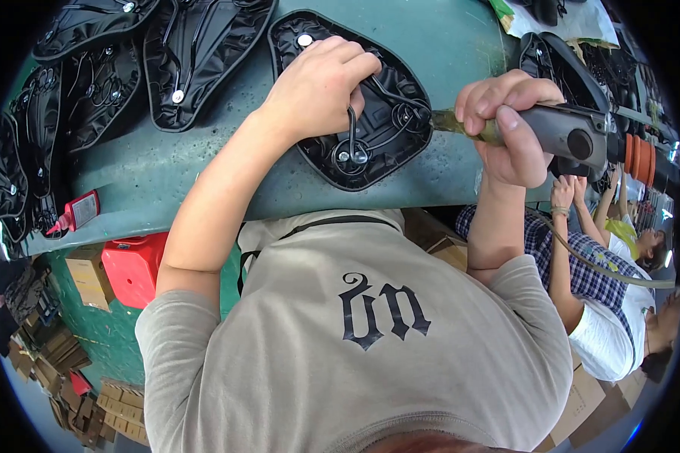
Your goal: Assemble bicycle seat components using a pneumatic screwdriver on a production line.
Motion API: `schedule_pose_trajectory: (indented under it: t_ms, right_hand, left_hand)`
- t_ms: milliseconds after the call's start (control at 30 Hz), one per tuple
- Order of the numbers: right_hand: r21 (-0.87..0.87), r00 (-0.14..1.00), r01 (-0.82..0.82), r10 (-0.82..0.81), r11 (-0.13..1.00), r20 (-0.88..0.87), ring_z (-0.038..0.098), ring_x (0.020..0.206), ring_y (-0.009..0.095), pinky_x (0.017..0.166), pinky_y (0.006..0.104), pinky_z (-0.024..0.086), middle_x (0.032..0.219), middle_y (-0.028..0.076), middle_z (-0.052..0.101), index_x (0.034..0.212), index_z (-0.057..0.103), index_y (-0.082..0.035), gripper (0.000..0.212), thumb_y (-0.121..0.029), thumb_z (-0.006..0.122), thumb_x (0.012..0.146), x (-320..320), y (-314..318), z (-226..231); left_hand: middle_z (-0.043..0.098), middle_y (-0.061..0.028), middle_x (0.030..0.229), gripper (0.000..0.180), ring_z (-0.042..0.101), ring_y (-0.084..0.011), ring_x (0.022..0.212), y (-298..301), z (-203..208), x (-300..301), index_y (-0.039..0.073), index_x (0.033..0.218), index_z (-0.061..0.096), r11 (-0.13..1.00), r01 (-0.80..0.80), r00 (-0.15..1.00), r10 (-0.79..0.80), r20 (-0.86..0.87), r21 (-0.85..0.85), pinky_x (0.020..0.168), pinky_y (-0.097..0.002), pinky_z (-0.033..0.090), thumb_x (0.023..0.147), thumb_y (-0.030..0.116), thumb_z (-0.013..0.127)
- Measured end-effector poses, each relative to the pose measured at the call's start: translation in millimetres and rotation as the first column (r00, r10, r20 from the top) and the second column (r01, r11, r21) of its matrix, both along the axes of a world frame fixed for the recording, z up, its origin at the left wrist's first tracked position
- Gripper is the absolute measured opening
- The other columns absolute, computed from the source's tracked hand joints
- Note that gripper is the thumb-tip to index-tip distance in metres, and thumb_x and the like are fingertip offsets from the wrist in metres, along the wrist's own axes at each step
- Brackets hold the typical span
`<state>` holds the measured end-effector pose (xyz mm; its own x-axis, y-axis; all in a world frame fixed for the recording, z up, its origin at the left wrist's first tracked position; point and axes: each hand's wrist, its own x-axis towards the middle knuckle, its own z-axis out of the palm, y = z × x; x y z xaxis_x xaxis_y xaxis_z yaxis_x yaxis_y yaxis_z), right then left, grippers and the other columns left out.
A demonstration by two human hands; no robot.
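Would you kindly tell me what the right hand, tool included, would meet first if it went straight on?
The power tool in the right hand would probably meet the black seat first, near its coiled wire; depth is unclear, they may be touching.

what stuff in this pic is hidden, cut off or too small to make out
Head view throughout:
Metal frame: partly hidden under the left grip.
Gray tool: front section partly covered by the right grip.
Black seat: its other face is turned down toward the table.
Upper-left seat: cut off by the top edge.
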<state>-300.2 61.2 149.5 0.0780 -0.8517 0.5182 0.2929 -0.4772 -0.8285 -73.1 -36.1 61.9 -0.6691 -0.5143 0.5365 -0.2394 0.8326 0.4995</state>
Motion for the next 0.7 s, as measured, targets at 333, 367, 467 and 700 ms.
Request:
schedule_pose_trajectory:
  t_ms: [333, 367, 467, 700]
  right_hand:
    - [-0.151, 0.996, 0.046, -0.057, 0.987, -0.074, 0.063, 0.07, 0.023, 0.068, 0.0431, 0.054, 0.116, 0.026, 0.058, 0.134, 0.051, 0.001, 0.042, -0.002, 0.053, 0.092, -17, 34, 62]
    - [-0.144, 0.994, 0.063, -0.076, 0.987, -0.084, 0.063, 0.07, 0.023, 0.068, 0.0432, 0.054, 0.116, 0.025, 0.057, 0.134, 0.051, 0.001, 0.042, -0.003, 0.053, 0.092, -17, 38, 64]
    - [-0.172, 0.974, 0.162, -0.185, 0.972, -0.13, 0.063, 0.07, 0.023, 0.068, 0.0444, 0.054, 0.109, 0.022, 0.056, 0.133, 0.049, -0.001, 0.042, -0.001, 0.056, 0.091, -13, 48, 63]
    - [-0.101, 0.96, 0.214, -0.228, 0.972, -0.164, 0.059, 0.068, 0.021, 0.07, 0.0421, 0.053, 0.107, 0.02, 0.054, 0.131, 0.05, 0.0, 0.044, -0.009, 0.056, 0.089, -9, 63, 56]
  left_hand:
    - [0.064, -0.0152, 0.1, 0.029, 0.06, -0.0366, 0.099, 29, -5, -26, 0.002, 0.102, 0.061, 0.965, -0.261, 0.965, 0.262, -0.032, 0.013, 0.09, -0.0453, 0.049, 0.078, 0.009, 0.076]
    - [0.062, -0.0158, 0.102, 0.034, 0.059, -0.0373, 0.101, 41, 2, -33, 0.001, 0.105, 0.06, 0.952, -0.302, 0.953, 0.303, -0.001, 0.057, 0.091, -0.0457, 0.048, 0.077, 0.01, 0.077]
    - [0.06, -0.0169, 0.108, 0.043, 0.057, -0.0379, 0.104, 44, 11, -37, 0.002, 0.107, 0.057, 0.962, -0.266, 0.964, 0.264, 0.033, 0.061, 0.092, -0.0453, 0.047, 0.073, 0.013, 0.081]
    - [0.062, -0.0173, 0.124, 0.043, 0.059, -0.0375, 0.11, 41, 10, -30, 0.003, 0.109, 0.057, 0.94, -0.291, 0.956, 0.295, -0.006, -0.175, 0.092, -0.0447, 0.048, 0.072, 0.01, 0.078]
